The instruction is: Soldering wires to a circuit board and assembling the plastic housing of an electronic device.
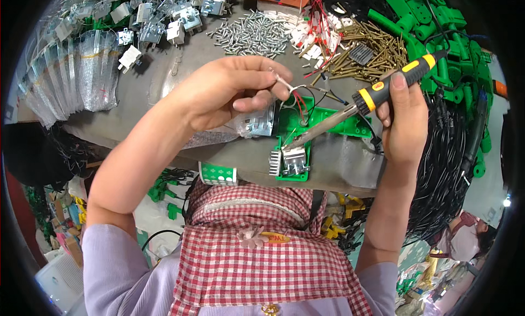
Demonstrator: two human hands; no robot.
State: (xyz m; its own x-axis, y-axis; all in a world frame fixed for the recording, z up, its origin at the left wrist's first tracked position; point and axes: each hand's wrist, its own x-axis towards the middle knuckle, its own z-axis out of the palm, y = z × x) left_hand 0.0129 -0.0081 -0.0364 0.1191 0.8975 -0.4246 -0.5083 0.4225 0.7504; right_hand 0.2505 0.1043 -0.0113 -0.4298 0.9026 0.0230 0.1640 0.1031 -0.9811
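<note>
My right hand (pixel 405 111) grips a soldering iron (pixel 383 91) by its black and yellow handle. The iron's metal tip slants down to the left and ends at a silver switch part (pixel 295 160) in the handle end of a green plastic housing (pixel 339 124). Whether the tip touches the part, I cannot tell. Beside that part sits a finned heat sink (pixel 274 163). Above the housing, my left hand (pixel 240 89) pinches a thin white piece (pixel 283 82) between thumb and finger. Red and black wires run down from near it into the housing.
Silver screws (pixel 249 36) and brass-coloured screws (pixel 366 48) lie in heaps at the back. Switch modules (pixel 147 26) pile up far left above bubble-wrap bags (pixel 82 75). Green housings (pixel 454 64) and black cables (pixel 437 157) crowd the right. A green label roll (pixel 217 174) stands at the near edge.
</note>
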